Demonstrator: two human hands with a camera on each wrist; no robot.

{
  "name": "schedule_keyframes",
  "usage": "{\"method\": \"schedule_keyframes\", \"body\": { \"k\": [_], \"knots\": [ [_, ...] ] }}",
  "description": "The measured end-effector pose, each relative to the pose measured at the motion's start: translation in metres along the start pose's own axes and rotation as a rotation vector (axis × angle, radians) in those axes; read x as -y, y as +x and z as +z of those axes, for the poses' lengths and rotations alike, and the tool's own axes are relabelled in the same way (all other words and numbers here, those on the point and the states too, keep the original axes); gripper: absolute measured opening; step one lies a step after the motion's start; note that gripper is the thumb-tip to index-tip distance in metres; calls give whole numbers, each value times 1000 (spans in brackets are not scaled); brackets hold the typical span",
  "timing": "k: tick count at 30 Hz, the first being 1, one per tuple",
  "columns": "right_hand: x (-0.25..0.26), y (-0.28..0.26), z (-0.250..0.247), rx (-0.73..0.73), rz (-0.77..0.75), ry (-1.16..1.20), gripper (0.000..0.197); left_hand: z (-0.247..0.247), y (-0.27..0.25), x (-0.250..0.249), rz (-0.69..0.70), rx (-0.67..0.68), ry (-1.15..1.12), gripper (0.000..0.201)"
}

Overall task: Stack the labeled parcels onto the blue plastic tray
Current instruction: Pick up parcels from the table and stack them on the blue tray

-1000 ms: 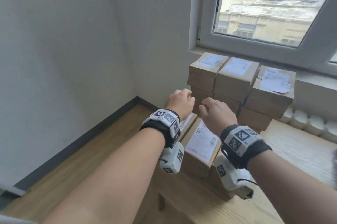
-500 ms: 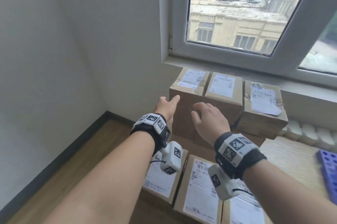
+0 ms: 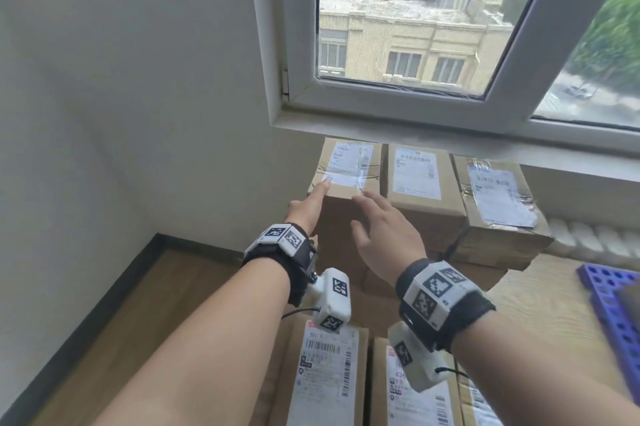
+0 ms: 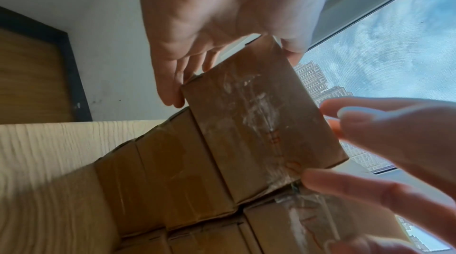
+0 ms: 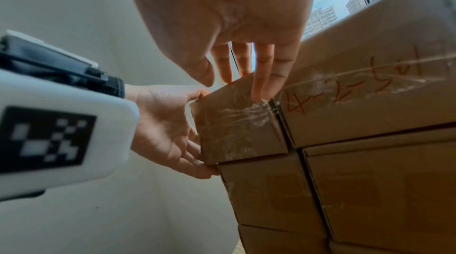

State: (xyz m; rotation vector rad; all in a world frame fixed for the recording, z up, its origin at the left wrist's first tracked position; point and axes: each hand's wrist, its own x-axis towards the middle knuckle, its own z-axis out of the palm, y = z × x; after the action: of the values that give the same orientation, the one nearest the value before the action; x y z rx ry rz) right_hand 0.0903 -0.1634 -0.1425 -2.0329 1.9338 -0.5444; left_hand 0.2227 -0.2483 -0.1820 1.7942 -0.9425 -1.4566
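Labeled cardboard parcels are stacked under the window. The top-left parcel [image 3: 346, 176] carries a taped white label. My left hand [image 3: 310, 205] lies with straight fingers against that parcel's left side, and in the right wrist view the left hand [image 5: 167, 131] cups its left edge. My right hand [image 3: 379, 228] is spread open in front of the parcel; its fingertips [image 5: 259, 90] touch the front face near the right edge. In the left wrist view the parcel [image 4: 259, 118] sits between both hands. A corner of the blue plastic tray [image 3: 613, 314] shows at the right edge.
Two more labeled parcels [image 3: 415, 176] [image 3: 498, 197] top the stack beside the first. Other parcels [image 3: 325, 373] lie flat near me on the wooden table [image 3: 540, 304]. The window sill [image 3: 450, 134] overhangs the stack, and a white wall stands close on the left.
Both hands went from curled to spread fingers and moved up and forward onto the top-left parcel. The head view tilted up toward the window.
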Motion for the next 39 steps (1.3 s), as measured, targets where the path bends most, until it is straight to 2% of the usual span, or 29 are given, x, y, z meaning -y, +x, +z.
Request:
{"method": "schedule_keyframes", "body": {
  "k": [5,7,10,14,19,21,23,25,27,29,31,33,36,39],
  "knots": [
    [0,4,3,-13,11,3,48,-3,-15,-10,58,4,-72,82],
    [2,4,2,-12,13,5,48,-2,-15,-9,63,1,-104,80],
    [5,3,-3,-19,13,20,46,-2,-11,-4,83,-15,-134,64],
    [8,4,-16,-82,31,87,41,-11,-1,3,102,-49,-165,69],
    [12,6,-37,-189,104,232,41,-28,-30,-5,178,-44,-287,79],
    [14,8,-42,-198,148,303,46,-34,-39,-11,233,-56,-331,77],
    [18,11,-46,-141,193,410,58,-38,-50,-19,285,-47,-347,77],
    [24,14,-49,-77,228,563,68,-42,-62,-25,314,-5,-368,79],
    [28,17,-51,-55,249,706,75,-45,-71,-28,317,49,-374,72],
    [26,20,-52,-59,256,801,86,-46,-75,-28,328,93,-384,54],
    [22,19,-52,-67,264,863,96,-47,-78,-27,327,132,-400,26],
    [15,16,-53,-86,287,961,88,-47,-82,-23,299,178,-411,20],
    [7,5,-53,-110,319,1030,68,-43,-86,-15,265,261,-372,26],
    [-2,-11,-53,-173,345,1011,56,-38,-91,-10,244,373,-289,33]
  ]
}}
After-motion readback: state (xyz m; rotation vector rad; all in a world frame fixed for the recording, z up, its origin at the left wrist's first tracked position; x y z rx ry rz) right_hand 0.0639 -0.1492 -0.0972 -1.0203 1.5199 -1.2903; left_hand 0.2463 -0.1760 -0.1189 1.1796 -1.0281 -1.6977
